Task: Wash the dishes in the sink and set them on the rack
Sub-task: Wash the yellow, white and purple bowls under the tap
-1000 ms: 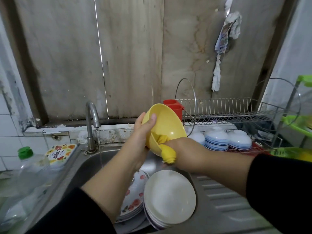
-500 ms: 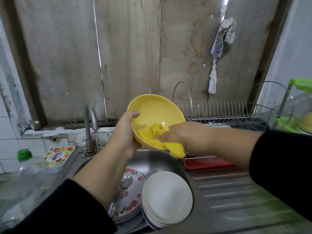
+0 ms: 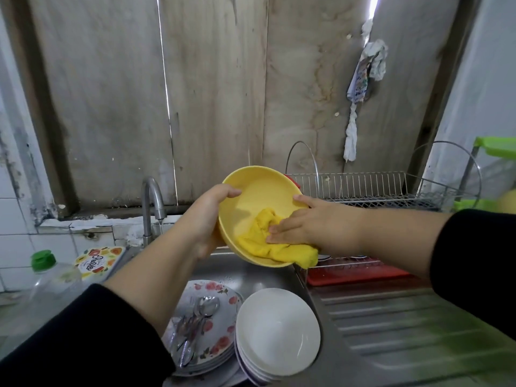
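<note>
My left hand (image 3: 208, 219) grips the left rim of a yellow bowl (image 3: 259, 191), held tilted above the sink (image 3: 251, 275) with its inside facing me. With straight fingers, my right hand (image 3: 303, 224) presses a yellow cloth (image 3: 268, 241) against the bowl's inner wall; my thumb rests on the right rim. Below in the sink lie a stack of white bowls (image 3: 276, 331) and flowered plates (image 3: 220, 339) with spoons (image 3: 195, 319) on top. The wire dish rack (image 3: 371, 188) stands behind on the right.
A tap (image 3: 152, 202) rises at the sink's back left. A clear bottle with a green cap (image 3: 44, 277) and a flowered box (image 3: 97, 261) stand at the left. A red tray (image 3: 354, 275) sits under the rack. The ribbed steel drainboard (image 3: 405, 331) spreads to the right.
The bowl has been turned from bottom-up to inside facing me. My right hand with the cloth moved from the outside into the bowl and wipes its inner wall.
</note>
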Motion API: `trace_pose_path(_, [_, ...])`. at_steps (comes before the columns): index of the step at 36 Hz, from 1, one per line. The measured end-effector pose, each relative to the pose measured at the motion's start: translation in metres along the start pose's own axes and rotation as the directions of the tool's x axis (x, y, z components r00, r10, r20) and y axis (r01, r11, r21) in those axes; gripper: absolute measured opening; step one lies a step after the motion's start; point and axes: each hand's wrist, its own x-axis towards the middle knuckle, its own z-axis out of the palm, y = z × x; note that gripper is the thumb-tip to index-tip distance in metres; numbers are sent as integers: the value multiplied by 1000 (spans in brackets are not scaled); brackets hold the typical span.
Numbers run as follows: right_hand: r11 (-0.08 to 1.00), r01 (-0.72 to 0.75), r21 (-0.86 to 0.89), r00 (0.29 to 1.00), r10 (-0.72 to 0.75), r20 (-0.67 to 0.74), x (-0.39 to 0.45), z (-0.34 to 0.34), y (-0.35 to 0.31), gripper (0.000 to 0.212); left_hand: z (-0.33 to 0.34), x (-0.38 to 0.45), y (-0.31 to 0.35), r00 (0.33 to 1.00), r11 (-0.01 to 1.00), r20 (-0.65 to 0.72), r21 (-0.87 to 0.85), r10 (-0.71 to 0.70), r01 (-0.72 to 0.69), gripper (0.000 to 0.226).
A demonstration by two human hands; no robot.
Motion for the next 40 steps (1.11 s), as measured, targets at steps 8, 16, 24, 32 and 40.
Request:
trace_pose_path(8, [710,-108,696,789,487,-375,35,12,-55,32,25,3,-23,964,951,-226,-241,141,-195,38])
trace_pose_path(16, [991,5,135,907,52,-418,17,20,-2,54,-1,-2,-2,999,986,42,-168,-1,9,32])
trace_pose_path(24, [736,-117,667,871,399,-287,30,15,-43,18,20,-9,-27,990,986,-111,-132,84,-99,70])
trace_pose_path(32, [916,-147,374,927,260,-272,32,11,-33,46,15,-7,-7,975,994,-224,-111,-4,-21,21])
trace_pose_path(40, [938,-54,343,892,199,-405,31,23,-21,48,7,-17,-2,994,996,-112,-93,8,-18,27])
